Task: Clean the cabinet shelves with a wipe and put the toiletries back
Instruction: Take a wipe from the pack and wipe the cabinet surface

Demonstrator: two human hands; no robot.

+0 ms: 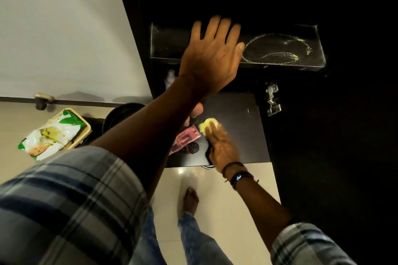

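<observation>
A dark cabinet stands open in front of me. My left hand (212,56) is spread flat with fingers apart over the upper shelf (280,49), which shows pale dusty smear marks. My right hand (219,144) presses a yellow wipe (206,126) onto the lower shelf (241,131). Beside the wipe on that shelf lie a pink tube (186,139) and small pinkish items (196,112), partly hidden by my left forearm. A white bottle (170,78) stands at the back left under the upper shelf.
A green-and-white wipes packet (51,135) lies on a beige tray on the floor at left, beside a black bin (120,114). A metal hinge (272,99) sits on the cabinet's right wall. My bare foot (191,199) stands on the glossy tile floor.
</observation>
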